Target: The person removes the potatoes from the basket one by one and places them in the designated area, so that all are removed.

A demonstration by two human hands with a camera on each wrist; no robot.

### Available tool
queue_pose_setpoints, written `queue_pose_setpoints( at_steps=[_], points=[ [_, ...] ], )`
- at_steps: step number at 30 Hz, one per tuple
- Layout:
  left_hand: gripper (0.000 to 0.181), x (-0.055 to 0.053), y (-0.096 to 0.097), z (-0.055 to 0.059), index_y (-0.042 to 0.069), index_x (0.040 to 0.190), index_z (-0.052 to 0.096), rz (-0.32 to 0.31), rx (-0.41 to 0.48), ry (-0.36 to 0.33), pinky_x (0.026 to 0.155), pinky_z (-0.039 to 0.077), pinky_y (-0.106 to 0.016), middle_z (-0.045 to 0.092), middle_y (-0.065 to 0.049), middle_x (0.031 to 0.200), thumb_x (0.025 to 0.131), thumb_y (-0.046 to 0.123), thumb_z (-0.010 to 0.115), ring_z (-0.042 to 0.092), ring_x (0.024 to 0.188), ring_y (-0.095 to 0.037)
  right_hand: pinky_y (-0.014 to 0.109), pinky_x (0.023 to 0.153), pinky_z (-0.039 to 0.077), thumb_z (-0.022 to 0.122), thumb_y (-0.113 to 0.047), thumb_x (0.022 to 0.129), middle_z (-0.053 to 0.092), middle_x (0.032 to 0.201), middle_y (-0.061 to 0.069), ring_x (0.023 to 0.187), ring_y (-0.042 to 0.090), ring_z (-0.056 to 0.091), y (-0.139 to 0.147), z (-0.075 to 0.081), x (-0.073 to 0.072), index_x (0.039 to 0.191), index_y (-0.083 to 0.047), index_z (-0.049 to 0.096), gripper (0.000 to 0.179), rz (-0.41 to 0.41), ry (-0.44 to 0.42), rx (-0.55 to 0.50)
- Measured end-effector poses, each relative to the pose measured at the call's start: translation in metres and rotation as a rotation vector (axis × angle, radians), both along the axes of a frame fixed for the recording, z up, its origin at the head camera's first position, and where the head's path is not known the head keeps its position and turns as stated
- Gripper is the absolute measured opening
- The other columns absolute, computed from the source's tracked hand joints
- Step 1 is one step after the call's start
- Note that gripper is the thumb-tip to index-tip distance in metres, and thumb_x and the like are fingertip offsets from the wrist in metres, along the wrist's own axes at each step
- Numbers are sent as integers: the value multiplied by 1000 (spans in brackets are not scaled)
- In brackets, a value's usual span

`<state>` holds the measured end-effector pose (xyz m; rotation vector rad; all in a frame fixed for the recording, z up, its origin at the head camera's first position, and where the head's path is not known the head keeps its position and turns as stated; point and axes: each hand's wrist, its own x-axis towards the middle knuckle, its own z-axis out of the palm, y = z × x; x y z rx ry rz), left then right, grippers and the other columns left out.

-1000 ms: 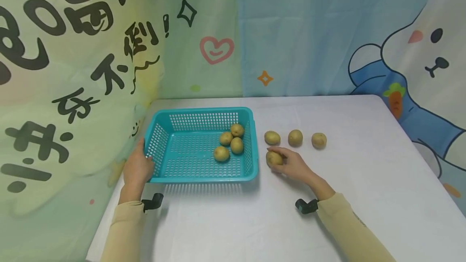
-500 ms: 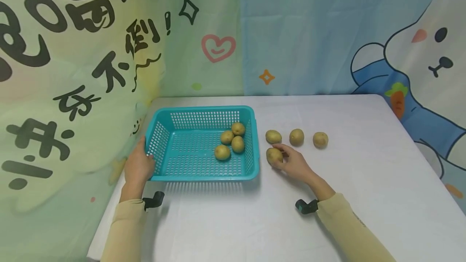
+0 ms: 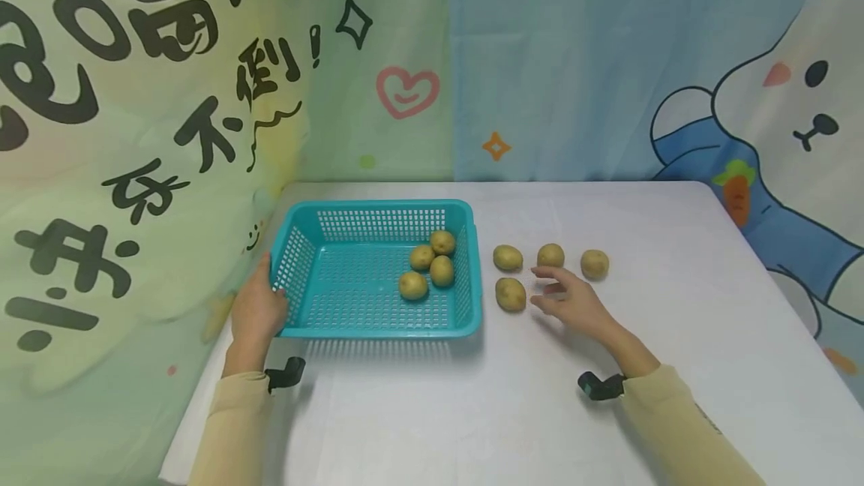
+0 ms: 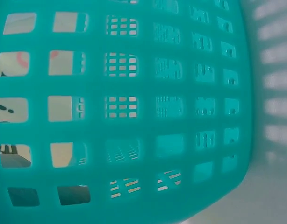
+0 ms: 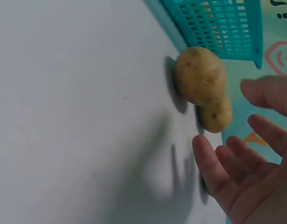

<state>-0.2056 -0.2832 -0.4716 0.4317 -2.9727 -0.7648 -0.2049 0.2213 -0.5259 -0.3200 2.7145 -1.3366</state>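
My left hand [image 3: 258, 310] grips the left side of a turquoise plastic basket [image 3: 371, 334]; some of its fingers are hidden by the rim. Perforated basket wall fills most of the left wrist view. Inside, toward the right end, lie several potatoes [image 3: 413, 286]. My right hand [image 3: 577, 304] is just right of a potato [image 3: 510, 295] on the table, holding nothing, thumb and fingers spread apart. The right wrist view shows a gap between that potato [image 5: 199, 76] and the fingers. Behind it are a second potato [image 3: 508, 258] and a third [image 3: 550, 254], partly covered by the hand.
Another potato [image 3: 595, 265] lies at the right end of the back row. All of this is on a white-covered table [image 3: 432, 411]. A printed cloth [image 3: 540, 58] hangs behind and to the left. Each wrist carries a small black camera mount [image 3: 601, 387].
My right hand was on the front potato, fingers around it; it has let go and drawn back to the right. The potato stays on the table. My left hand keeps its grip on the basket.
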Motion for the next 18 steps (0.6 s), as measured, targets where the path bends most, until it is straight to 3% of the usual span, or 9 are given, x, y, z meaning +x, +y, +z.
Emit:
queue_pose_setpoints(
  at_steps=[5,12,18],
  points=[
    [72,1,-2,0,3,156,16,-16,-2,2,98,39,-62,35,-31,148,95,4,53,43,128,-51,50,84,54,65,-5,92,62,127,17,108,40,63,-2,14,-5,127,-4,60,35,-44,174,-9],
    [73,2,-2,0,4,156,16,-11,4,-3,102,36,-62,34,-31,150,93,2,54,40,130,-51,47,79,56,62,8,87,67,114,14,100,34,65,-41,38,-3,113,-1,68,28,-49,385,-108],
    [72,1,-2,1,4,156,16,-11,2,-6,104,34,-61,33,-29,151,94,3,52,38,133,-50,37,81,57,62,4,89,67,114,7,100,26,63,-79,63,-13,112,-5,68,25,69,398,-208]
  ],
)
